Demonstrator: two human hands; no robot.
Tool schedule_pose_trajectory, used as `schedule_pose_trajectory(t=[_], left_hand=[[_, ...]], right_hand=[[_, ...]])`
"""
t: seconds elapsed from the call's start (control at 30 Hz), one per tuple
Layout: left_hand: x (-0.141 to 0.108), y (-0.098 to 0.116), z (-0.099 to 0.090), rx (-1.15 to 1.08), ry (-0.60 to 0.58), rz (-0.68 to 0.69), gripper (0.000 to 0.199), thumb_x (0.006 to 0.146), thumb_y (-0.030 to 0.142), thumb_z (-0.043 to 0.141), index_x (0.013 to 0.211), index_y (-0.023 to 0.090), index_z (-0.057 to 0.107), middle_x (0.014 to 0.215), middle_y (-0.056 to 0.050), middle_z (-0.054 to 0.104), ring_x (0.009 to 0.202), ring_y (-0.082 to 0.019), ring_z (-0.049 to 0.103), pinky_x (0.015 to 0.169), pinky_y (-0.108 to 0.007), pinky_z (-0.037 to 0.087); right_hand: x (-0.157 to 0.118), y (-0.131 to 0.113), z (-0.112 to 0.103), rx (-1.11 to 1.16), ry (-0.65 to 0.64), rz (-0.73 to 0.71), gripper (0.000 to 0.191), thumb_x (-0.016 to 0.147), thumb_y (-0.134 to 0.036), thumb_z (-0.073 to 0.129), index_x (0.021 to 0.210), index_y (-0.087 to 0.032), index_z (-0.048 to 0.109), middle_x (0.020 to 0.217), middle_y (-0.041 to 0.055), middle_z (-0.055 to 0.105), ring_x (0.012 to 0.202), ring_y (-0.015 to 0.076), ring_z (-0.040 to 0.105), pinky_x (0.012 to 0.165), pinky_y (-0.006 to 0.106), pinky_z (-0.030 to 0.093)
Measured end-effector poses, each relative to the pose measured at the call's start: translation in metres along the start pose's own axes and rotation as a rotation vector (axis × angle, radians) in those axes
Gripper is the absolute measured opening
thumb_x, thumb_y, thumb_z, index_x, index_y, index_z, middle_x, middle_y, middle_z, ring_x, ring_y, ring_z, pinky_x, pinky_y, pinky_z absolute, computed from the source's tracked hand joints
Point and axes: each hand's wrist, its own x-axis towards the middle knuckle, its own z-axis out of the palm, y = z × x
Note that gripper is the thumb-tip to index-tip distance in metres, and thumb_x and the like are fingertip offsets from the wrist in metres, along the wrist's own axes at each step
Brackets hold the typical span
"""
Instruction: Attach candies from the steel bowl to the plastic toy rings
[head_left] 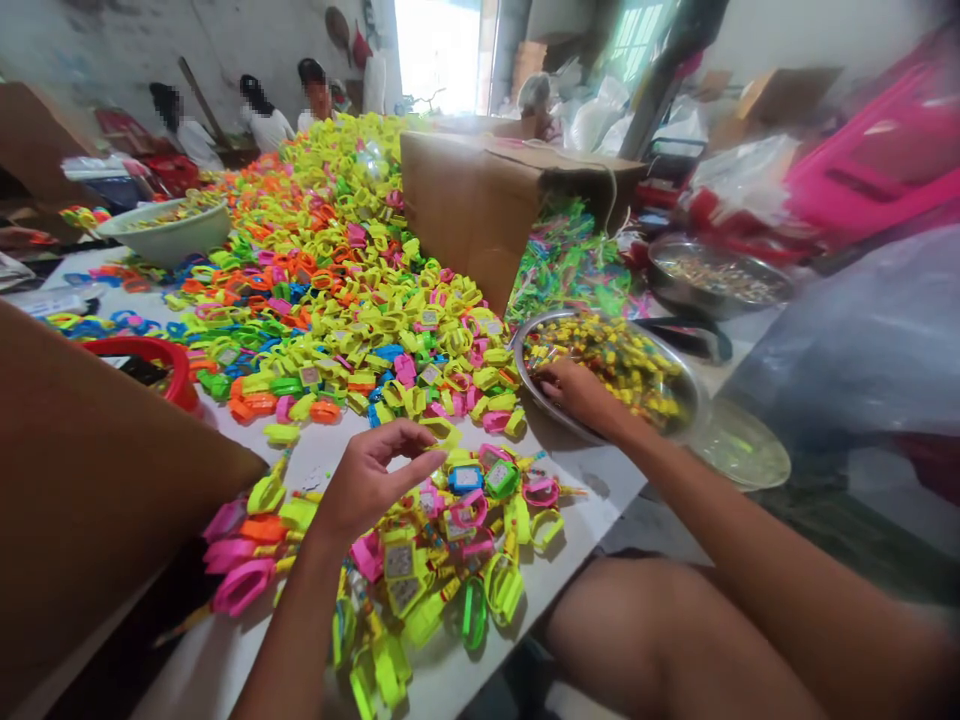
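Observation:
My left hand (379, 475) is over the near table, thumb and forefinger curved round a yellow plastic toy watch (444, 432) at their tips. Below it lies a near heap of toy watches (405, 575) in yellow, pink, green and blue, several with printed yellow sticks attached. My right hand (577, 392) reaches into a metal bowl (694, 410) filled with small yellow pieces (622, 350). Its fingers are bent together at the bowl's left side. Whatever they pinch is hidden.
A large mound of toy watches (322, 270) covers the table behind. A cardboard box (465, 200), a pale basin (169, 235), a red-rimmed container (180, 370) and another metal bowl (720, 280) stand around. Brown cardboard (97, 480) fills the left. Several people sit at the back.

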Motion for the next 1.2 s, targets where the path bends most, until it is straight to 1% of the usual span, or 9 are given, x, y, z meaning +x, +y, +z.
schedule_pose_trajectory(t=[0.2,0.3,0.37,0.47,0.5,0.57,0.67,0.83,1.2], left_hand=[[0.0,0.005,0.008,0.121,0.037,0.074,0.013,0.093,0.033,0.082,0.093,0.021,0.08,0.087,-0.002,0.079,0.079,-0.016,0.073,0.073,-0.025,0.058],[0.0,0.009,0.012,0.171,0.044,0.179,0.007,0.093,0.028,0.081,0.093,0.021,0.079,0.091,-0.003,0.08,0.083,-0.017,0.075,0.077,-0.026,0.059],[0.001,0.012,0.014,0.195,0.043,0.264,0.004,0.094,0.023,0.079,0.092,0.02,0.077,0.091,-0.004,0.08,0.083,-0.017,0.075,0.079,-0.027,0.059],[0.002,0.014,0.016,0.248,0.037,0.349,0.004,0.095,0.018,0.076,0.093,0.02,0.074,0.089,-0.004,0.078,0.081,-0.016,0.074,0.079,-0.028,0.058],[0.003,0.015,0.016,0.265,0.034,0.369,0.005,0.096,0.017,0.075,0.093,0.02,0.073,0.09,-0.004,0.078,0.082,-0.017,0.074,0.079,-0.029,0.058],[0.003,0.014,0.017,0.287,0.035,0.4,0.006,0.097,0.015,0.073,0.095,0.02,0.072,0.092,-0.004,0.077,0.085,-0.017,0.074,0.081,-0.03,0.057],[0.003,0.014,0.02,0.298,0.055,0.438,0.009,0.097,0.012,0.072,0.098,0.021,0.071,0.093,-0.004,0.077,0.088,-0.017,0.073,0.083,-0.031,0.057],[0.001,0.017,0.023,0.365,0.109,0.548,0.012,0.095,0.01,0.074,0.098,0.021,0.07,0.093,-0.005,0.077,0.089,-0.019,0.073,0.084,-0.035,0.057],[0.0,0.022,0.026,0.455,0.203,0.645,0.014,0.093,0.009,0.074,0.091,0.022,0.067,0.087,-0.002,0.076,0.086,-0.018,0.072,0.08,-0.034,0.057]], right_hand=[[-0.003,-0.012,-0.003,0.259,0.186,0.088,0.036,0.1,-0.052,0.064,0.102,-0.017,0.067,0.105,0.0135,0.074,0.097,0.0253,0.067,0.089,0.039,0.052],[-0.005,-0.033,-0.012,0.426,0.192,0.115,0.046,0.103,-0.064,0.054,0.108,-0.019,0.061,0.1,0.0103,0.075,0.089,0.0223,0.071,0.081,0.035,0.056],[-0.012,-0.056,-0.021,0.516,0.183,0.118,0.047,0.105,-0.068,0.05,0.11,-0.021,0.057,0.091,0.0056,0.073,0.08,0.0196,0.071,0.073,0.032,0.057],[-0.036,-0.107,-0.039,0.632,0.07,0.079,0.044,0.107,-0.066,0.051,0.116,-0.023,0.057,0.073,-0.004,0.06,0.057,0.0142,0.058,0.055,0.026,0.049],[-0.046,-0.125,-0.043,0.631,0.012,0.049,0.04,0.11,-0.062,0.049,0.117,-0.023,0.059,0.074,-0.0036,0.061,0.059,0.0137,0.057,0.056,0.025,0.047],[-0.068,-0.159,-0.05,0.538,-0.102,-0.07,0.034,0.113,-0.053,0.048,0.113,-0.022,0.063,0.09,0.0022,0.068,0.079,0.0163,0.064,0.069,0.027,0.051],[-0.089,-0.192,-0.048,0.438,-0.217,-0.13,0.032,0.116,-0.047,0.044,0.107,-0.022,0.063,0.099,0.005,0.071,0.088,0.0187,0.064,0.08,0.031,0.051],[-0.093,-0.205,-0.035,0.435,-0.225,-0.133,0.031,0.117,-0.044,0.041,0.104,-0.023,0.059,0.106,0.0062,0.072,0.091,0.0199,0.064,0.086,0.033,0.05],[-0.096,-0.213,-0.029,0.54,-0.137,-0.093,0.029,0.116,-0.043,0.045,0.099,-0.023,0.059,0.096,0.0021,0.068,0.09,0.019,0.064,0.084,0.031,0.047]])
